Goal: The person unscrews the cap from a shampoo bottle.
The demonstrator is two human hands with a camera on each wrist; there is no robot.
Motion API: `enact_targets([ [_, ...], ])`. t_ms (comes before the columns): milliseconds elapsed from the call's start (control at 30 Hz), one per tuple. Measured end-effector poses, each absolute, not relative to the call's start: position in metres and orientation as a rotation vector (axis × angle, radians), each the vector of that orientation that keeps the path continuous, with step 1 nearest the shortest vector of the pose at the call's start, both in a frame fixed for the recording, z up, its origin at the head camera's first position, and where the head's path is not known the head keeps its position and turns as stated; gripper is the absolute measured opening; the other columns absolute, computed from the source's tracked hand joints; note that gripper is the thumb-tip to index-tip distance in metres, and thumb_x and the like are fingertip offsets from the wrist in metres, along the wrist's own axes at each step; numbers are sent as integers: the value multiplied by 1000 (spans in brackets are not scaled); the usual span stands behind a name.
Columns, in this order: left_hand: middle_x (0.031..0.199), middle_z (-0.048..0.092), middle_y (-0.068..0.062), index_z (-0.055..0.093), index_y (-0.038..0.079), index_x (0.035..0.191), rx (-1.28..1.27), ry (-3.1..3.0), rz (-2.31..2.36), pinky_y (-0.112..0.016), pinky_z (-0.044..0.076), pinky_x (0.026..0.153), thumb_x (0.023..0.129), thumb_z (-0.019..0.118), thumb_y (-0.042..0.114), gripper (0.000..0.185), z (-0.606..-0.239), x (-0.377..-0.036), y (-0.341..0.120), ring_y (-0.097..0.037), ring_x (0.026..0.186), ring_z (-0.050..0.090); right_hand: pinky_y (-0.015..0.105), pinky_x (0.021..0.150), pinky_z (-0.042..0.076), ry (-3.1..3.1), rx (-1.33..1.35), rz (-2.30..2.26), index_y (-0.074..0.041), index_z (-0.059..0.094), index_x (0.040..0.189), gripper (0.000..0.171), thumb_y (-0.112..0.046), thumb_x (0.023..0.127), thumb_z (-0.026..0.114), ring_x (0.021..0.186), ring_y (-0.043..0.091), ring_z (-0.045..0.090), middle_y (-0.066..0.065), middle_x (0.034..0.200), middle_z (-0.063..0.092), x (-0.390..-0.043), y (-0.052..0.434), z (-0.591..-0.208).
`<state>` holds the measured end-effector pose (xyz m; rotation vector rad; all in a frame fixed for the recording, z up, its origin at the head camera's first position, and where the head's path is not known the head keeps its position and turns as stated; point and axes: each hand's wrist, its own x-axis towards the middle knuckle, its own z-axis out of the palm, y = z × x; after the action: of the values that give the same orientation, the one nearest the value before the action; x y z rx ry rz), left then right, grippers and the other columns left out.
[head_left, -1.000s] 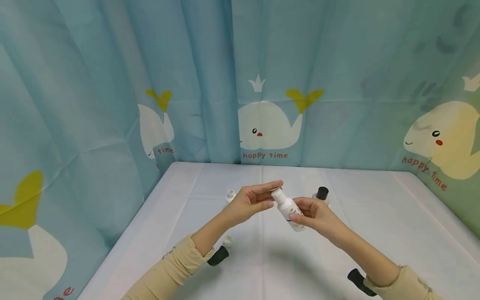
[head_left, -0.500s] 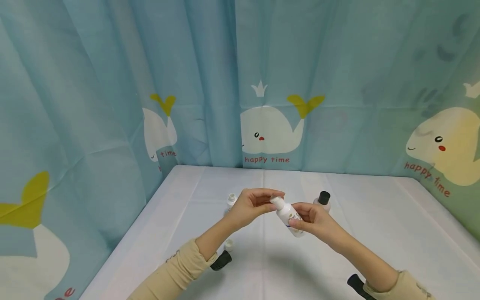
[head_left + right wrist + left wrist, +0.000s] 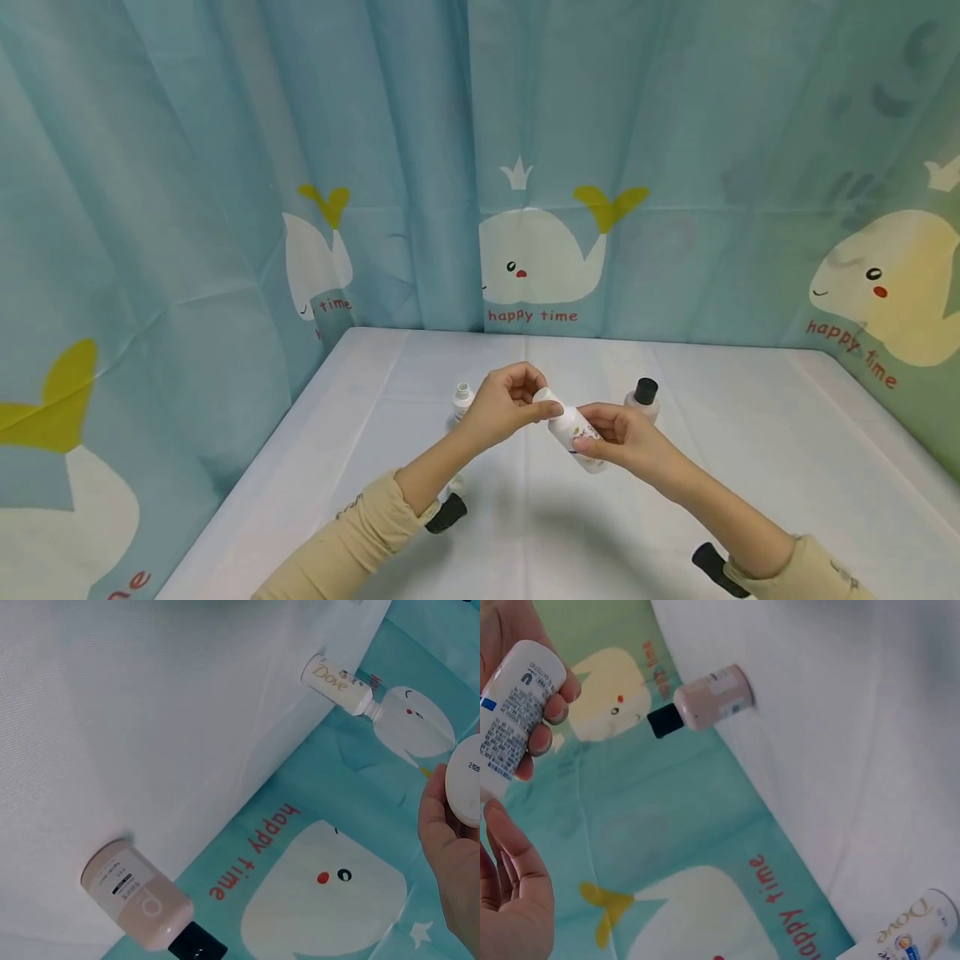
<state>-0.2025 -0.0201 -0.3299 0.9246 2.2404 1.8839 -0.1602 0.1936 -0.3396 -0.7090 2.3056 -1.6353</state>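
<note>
Head view: right hand (image 3: 626,437) grips a small white bottle (image 3: 576,431) tilted above the table (image 3: 750,467), while left hand (image 3: 506,404) pinches its cap end. Behind the right hand stands a black-capped beige bottle (image 3: 643,397); an uncapped Dove bottle (image 3: 462,399) stands beyond the left hand.

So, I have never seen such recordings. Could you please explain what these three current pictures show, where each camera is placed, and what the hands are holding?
There is no machine here: a person works with two bare hands. One camera sits on the head and looks down at a white-covered table; the other two sit on the wrists, so their pictures look tilted. The right hand grips a small white plastic bottle with printed label by its body. The left hand pinches that bottle's top end; the fingers cover it. On the table stand a beige bottle with a black cap and a white Dove bottle without a cap. A whale-print blue curtain hangs behind.
</note>
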Motion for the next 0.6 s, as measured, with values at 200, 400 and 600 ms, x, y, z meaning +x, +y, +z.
enact_targets([
  [200,72,50,1,56,-1,84,928,2337,1833,-16,40,55,78,73,40,45,-329,-203,-20,-4,61,44,22,80,54,2285,-729,-1638,11,50,124,44,-18,94,59,90,5,63,12,109,65,-162,194,-338],
  [400,97,64,-20,62,-6,100,918,2307,1839,-21,55,71,62,58,72,87,-328,-206,-22,-10,77,62,23,80,54,2287,-694,-1648,11,49,126,46,-18,93,60,91,4,63,8,112,66,-164,193,-336],
  [600,134,53,-22,51,-4,130,1026,2069,1879,-36,49,98,74,44,75,97,-329,-216,-32,-30,123,54,25,80,54,2312,-650,-1645,12,48,127,50,-21,92,62,90,5,63,22,115,63,-165,193,-334],
])
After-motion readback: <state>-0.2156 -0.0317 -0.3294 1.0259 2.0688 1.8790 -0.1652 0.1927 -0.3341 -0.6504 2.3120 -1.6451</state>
